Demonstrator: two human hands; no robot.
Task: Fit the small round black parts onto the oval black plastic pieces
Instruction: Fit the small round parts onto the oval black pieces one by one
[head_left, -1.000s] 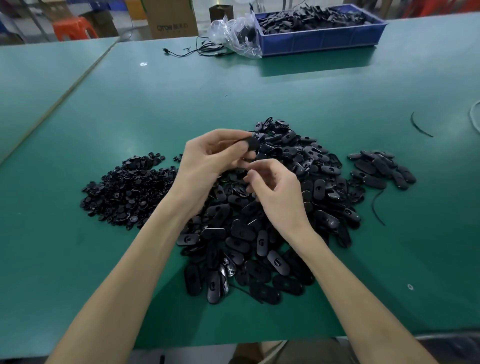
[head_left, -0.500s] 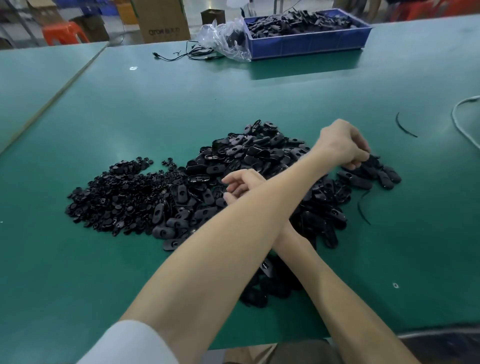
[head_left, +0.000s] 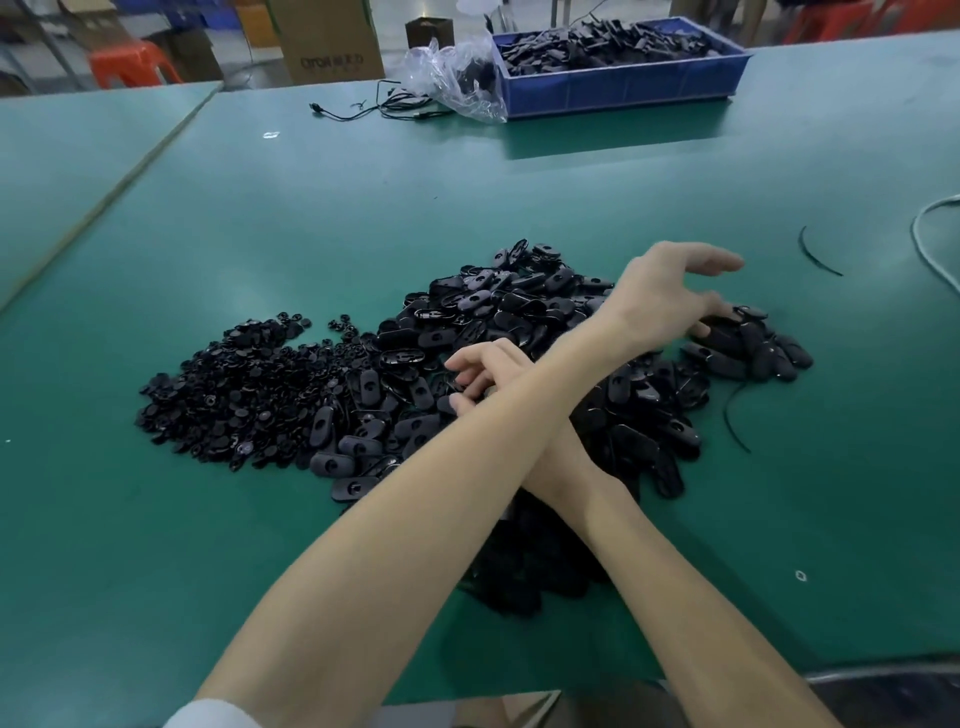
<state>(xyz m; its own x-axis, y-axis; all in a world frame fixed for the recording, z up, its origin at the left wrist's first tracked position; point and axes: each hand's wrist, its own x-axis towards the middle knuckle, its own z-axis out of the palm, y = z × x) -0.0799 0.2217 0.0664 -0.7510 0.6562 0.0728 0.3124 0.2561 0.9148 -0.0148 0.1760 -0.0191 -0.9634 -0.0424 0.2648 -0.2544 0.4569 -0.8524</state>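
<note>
A big heap of oval black pieces (head_left: 519, 312) lies mid-table, and a heap of small round black parts (head_left: 234, 384) lies to its left. A small group of oval pieces (head_left: 753, 353) sits apart at the right. My arms are crossed. My left hand (head_left: 670, 296) hovers over that small group with fingers spread and nothing in it. My right hand (head_left: 480, 371) lies under my left forearm, its fingers curled down into the big heap. The forearm partly hides this hand, so whether it holds a piece is unclear.
A blue bin (head_left: 623, 88) of black parts and a clear plastic bag (head_left: 457, 78) stand at the far edge, beside a black cable (head_left: 374, 109). A black tie (head_left: 815, 254) and a white cord (head_left: 930, 244) lie at the right. Another tie (head_left: 732, 415) lies by the heap.
My left hand left the right hand, crossed over to the small group at the right and opened its fingers there. My right hand dropped onto the big heap.
</note>
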